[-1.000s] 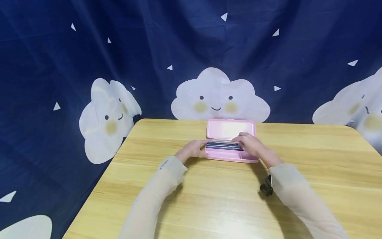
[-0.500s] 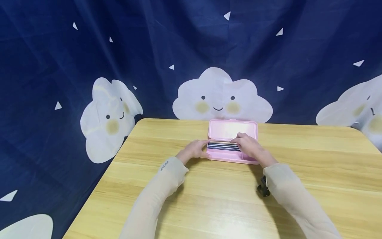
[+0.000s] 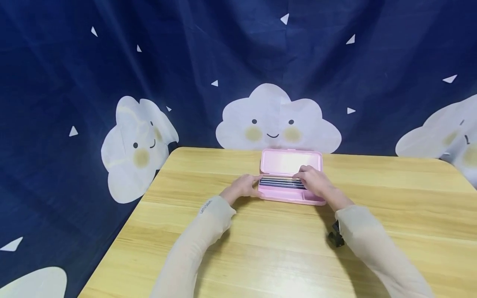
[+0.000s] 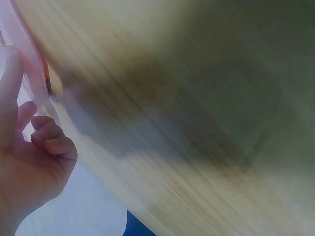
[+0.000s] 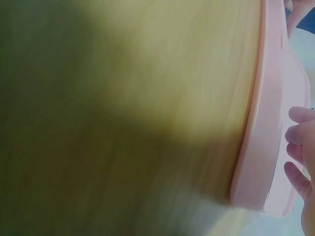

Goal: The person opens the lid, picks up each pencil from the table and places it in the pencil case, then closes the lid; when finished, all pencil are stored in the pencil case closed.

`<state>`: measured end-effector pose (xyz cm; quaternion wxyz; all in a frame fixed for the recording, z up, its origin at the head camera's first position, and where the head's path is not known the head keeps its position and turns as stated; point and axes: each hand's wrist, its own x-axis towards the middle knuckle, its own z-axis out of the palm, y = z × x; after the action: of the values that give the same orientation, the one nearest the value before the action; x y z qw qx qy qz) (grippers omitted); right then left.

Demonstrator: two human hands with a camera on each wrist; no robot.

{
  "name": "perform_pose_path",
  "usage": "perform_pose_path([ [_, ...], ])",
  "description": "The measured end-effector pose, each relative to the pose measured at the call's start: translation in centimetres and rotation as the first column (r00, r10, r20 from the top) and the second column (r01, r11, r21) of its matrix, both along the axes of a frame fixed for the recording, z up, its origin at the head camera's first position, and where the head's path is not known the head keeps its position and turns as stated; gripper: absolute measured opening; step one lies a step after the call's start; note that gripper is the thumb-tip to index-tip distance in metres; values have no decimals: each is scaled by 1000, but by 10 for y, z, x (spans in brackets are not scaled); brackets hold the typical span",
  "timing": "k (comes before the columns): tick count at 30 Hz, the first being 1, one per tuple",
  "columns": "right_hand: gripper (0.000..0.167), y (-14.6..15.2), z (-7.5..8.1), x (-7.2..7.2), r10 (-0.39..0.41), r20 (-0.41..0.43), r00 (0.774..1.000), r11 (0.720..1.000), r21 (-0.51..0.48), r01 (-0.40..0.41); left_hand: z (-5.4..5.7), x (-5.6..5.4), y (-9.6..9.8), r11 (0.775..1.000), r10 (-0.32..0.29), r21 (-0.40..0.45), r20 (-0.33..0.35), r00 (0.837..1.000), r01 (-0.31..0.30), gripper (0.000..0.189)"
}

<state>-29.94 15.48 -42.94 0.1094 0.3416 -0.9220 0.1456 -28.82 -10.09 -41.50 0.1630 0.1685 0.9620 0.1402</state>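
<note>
A pink pencil case lies with its lid raised at the far side of the table. Several dark pencils lie side by side in its rear compartment. My left hand holds the case's left end, thumb at the front edge and a finger at the back corner. In the left wrist view, its other fingers curl beside the pink wall. My right hand is over the case's right part, bent fingertips at the pencils' right ends. Whether it pinches a pencil is hidden; the right wrist view shows only fingers above the case.
The wooden table extends around the case. A dark blue curtain with white clouds hangs right behind the table's far edge. A small black device sits at the right sleeve's cuff.
My right hand shifted left along the pencils, then back right, uncovering more of their right ends. My left hand stays at the case's left end. The head view has turned slightly.
</note>
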Motion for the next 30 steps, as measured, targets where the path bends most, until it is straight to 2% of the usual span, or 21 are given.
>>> perform_pose_path([
  [6, 27, 5, 1, 3, -10, 51, 999, 999, 34, 8, 0, -2, -1, 1000, -3, -20, 0, 1000, 3, 82],
  [10, 28, 5, -1, 4, -6, 60, 998, 1000, 19, 5, 0, -2, -1, 1000, -1, -21, 5, 1000, 2, 82],
  [13, 27, 6, -4, 3, -2, 54, 999, 1000, -22, 3, -1, -2, -1, 1000, -3, -18, 1, 1000, 3, 83],
  [17, 23, 12, -6, 3, -5, 80, 997, 992, -128, 16, -2, -2, -1, 1000, -7, -10, 5, 1000, 7, 82],
  [20, 21, 21, -6, 4, -34, 120, 992, 972, -226, 61, -3, -1, 0, 1000, -10, -2, 11, 1000, 10, 82],
  [24, 22, 36, -4, 4, -109, 180, 978, 935, -314, 162, -3, -1, 0, 1000, -14, -4, 2, 1000, 14, 82],
  [30, 35, 56, 0, 2, -193, 288, 938, 899, -332, 287, -1, 2, 0, 999, -22, -28, -46, 999, 21, 82],
])
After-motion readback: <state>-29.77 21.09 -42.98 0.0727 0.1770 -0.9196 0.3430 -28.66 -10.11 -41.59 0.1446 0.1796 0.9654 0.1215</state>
